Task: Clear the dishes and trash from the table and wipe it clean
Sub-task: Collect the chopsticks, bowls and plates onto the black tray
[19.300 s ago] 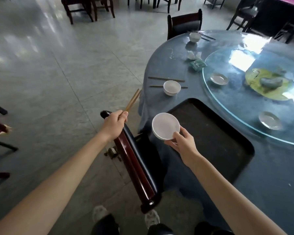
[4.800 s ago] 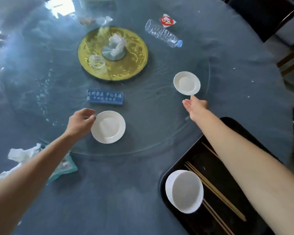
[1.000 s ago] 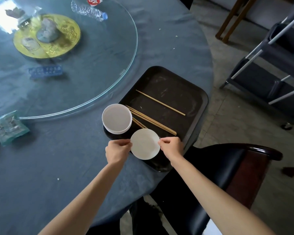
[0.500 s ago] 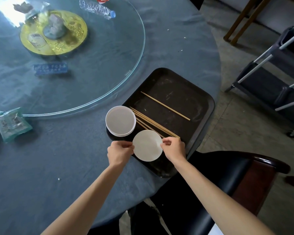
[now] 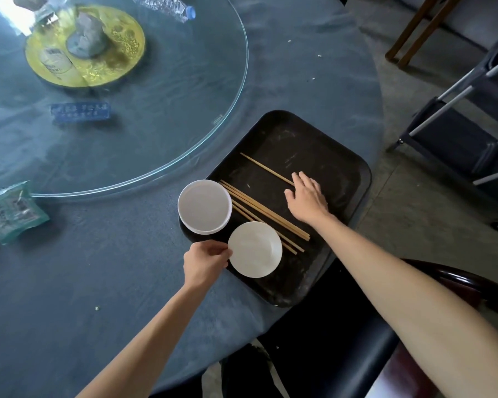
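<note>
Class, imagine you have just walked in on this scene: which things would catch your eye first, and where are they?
First, the black tray at the table's near edge, holding a white bowl, a white plate and loose chopsticks. The left hand pinches the plate's rim while the right hand lies open over the tray. Farther back, a yellow dish sits under the round glass turntable.

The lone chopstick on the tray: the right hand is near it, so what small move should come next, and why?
Probably the right hand should close on the lone chopstick and lay it with the chopstick bundle. Its open fingers lie at that stick's near end, which sits apart on the black tray, while the left hand holds the rim of the saucer beside the bowls.
</note>
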Demonstrator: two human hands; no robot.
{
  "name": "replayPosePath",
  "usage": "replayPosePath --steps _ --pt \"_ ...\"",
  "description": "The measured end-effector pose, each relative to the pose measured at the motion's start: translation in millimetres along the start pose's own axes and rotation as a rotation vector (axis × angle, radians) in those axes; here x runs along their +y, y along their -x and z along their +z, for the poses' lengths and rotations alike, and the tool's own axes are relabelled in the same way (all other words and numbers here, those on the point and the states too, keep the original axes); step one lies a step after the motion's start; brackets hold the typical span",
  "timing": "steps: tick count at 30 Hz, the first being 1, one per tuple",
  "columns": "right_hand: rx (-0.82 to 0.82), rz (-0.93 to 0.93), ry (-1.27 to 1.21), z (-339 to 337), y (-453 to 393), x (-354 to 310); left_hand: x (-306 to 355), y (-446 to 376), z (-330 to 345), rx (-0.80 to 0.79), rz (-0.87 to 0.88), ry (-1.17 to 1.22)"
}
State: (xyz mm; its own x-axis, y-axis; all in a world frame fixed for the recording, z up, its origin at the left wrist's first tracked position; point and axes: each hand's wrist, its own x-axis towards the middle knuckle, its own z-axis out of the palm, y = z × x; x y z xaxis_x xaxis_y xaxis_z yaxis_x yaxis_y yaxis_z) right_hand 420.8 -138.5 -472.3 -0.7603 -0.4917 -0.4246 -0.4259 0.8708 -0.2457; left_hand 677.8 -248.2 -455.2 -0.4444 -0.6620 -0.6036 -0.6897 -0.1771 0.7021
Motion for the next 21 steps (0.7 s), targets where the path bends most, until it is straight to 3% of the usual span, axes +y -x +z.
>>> replayPosePath --steps 14,21 --pt "0.174 -0.185 -0.299 54 71 -12 -4 -2 -10 -0.125 0.077 0.012" --pt "0.254 -0.194 -0.327 54 80 -14 -10 6 -27 -0.156 0.167 -0.145"
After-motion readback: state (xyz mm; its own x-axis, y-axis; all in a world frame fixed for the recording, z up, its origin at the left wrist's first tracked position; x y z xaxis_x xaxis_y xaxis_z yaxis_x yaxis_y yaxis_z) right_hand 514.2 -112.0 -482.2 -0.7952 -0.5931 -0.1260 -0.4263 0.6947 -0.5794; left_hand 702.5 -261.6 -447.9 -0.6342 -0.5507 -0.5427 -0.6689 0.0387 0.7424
